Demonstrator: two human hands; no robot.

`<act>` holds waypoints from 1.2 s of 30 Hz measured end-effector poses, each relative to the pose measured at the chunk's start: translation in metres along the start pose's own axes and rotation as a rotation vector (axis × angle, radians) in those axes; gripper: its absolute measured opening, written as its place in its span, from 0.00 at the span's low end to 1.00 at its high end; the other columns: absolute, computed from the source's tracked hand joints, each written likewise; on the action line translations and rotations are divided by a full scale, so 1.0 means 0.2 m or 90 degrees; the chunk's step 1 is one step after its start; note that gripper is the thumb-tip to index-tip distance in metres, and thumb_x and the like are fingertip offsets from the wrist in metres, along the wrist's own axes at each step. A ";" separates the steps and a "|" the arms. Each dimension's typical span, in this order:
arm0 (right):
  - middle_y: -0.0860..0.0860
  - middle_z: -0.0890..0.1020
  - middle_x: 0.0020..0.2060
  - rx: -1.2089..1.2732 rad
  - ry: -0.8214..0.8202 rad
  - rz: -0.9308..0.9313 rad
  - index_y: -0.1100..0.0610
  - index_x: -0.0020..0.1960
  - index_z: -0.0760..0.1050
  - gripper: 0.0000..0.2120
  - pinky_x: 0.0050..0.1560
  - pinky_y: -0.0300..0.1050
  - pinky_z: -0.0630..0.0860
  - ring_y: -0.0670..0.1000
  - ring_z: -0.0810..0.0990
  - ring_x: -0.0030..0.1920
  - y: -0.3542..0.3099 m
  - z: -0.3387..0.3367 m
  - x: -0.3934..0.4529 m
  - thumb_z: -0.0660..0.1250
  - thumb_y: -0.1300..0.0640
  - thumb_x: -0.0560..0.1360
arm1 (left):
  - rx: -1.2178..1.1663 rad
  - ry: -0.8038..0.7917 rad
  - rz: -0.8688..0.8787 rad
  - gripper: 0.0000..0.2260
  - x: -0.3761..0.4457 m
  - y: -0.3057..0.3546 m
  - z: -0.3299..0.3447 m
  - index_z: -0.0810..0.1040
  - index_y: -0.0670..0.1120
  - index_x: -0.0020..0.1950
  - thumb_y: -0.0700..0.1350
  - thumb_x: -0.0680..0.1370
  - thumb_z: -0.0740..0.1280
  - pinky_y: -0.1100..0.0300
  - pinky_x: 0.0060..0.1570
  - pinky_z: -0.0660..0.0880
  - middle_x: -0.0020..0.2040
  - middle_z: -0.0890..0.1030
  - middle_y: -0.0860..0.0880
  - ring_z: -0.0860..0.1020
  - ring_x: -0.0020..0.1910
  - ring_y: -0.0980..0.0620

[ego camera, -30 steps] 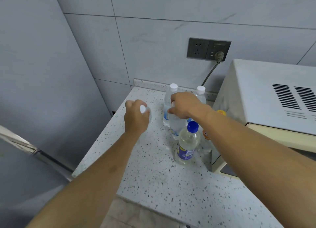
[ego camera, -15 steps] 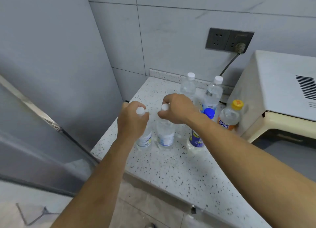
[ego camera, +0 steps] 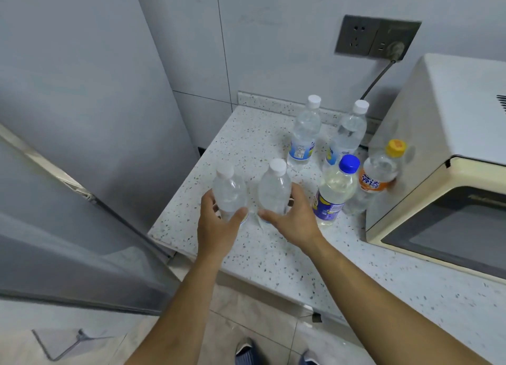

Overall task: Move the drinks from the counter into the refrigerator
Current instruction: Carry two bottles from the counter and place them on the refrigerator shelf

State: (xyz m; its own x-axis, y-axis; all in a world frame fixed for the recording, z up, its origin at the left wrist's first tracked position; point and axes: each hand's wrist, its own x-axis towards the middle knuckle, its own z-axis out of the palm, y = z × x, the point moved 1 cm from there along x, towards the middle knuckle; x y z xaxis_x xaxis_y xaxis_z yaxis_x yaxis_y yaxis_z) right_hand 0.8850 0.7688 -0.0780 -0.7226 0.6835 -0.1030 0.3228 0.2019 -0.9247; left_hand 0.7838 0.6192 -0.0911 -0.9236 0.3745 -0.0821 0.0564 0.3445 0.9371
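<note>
Currently: two bottles in hand, four left on the counter.

At frame centre, the left hand (ego camera: pixel 216 227) grips one clear white-capped plastic water bottle (ego camera: pixel 229 193); the right hand (ego camera: pixel 294 221) grips a second, matching bottle (ego camera: pixel 273 192). Both are held over the speckled white stone counter (ego camera: pixel 273 255). Right of centre stand two more white-capped water bottles (ego camera: pixel 305 134) (ego camera: pixel 347 132), a blue-capped bottle (ego camera: pixel 335 189) and an orange-labelled bottle (ego camera: pixel 379 173). The grey refrigerator (ego camera: pixel 82 118) fills the left; no drink is visibly stored, so the task appears at an early stage.

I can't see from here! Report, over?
Left hand grips one water bottle. Right hand grips another. Four drinks remain on counter.
</note>
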 end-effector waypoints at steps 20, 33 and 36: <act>0.47 0.85 0.53 0.197 -0.007 0.062 0.51 0.61 0.77 0.23 0.53 0.43 0.80 0.46 0.84 0.53 0.18 0.00 -0.33 0.79 0.59 0.69 | -0.213 -0.132 -0.063 0.18 -0.27 -0.18 -0.11 0.76 0.63 0.58 0.55 0.70 0.75 0.64 0.46 0.79 0.55 0.83 0.58 0.82 0.54 0.57; 0.59 0.85 0.44 0.598 -0.212 0.353 0.60 0.49 0.86 0.20 0.42 0.51 0.83 0.57 0.86 0.42 0.41 -0.07 -0.95 0.69 0.45 0.71 | -0.479 -0.154 -0.391 0.28 -1.12 -0.32 -0.29 0.86 0.43 0.55 0.65 0.72 0.63 0.49 0.42 0.82 0.54 0.84 0.38 0.85 0.48 0.41; 0.62 0.85 0.45 0.593 -0.245 0.397 0.62 0.49 0.86 0.23 0.42 0.52 0.82 0.59 0.85 0.42 0.46 0.03 -1.10 0.71 0.42 0.68 | -0.513 -0.131 -0.392 0.25 -1.31 -0.37 -0.38 0.87 0.45 0.51 0.62 0.72 0.62 0.48 0.41 0.82 0.51 0.85 0.39 0.85 0.43 0.43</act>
State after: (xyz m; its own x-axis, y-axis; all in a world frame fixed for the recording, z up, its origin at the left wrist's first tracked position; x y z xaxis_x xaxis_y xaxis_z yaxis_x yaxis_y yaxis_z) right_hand 1.0689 0.6329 -0.1429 -0.7860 0.1951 -0.5866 0.2302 -0.7883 -0.5706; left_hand 0.9925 0.4310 -0.1130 -0.6199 0.4945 -0.6093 -0.7441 -0.1238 0.6565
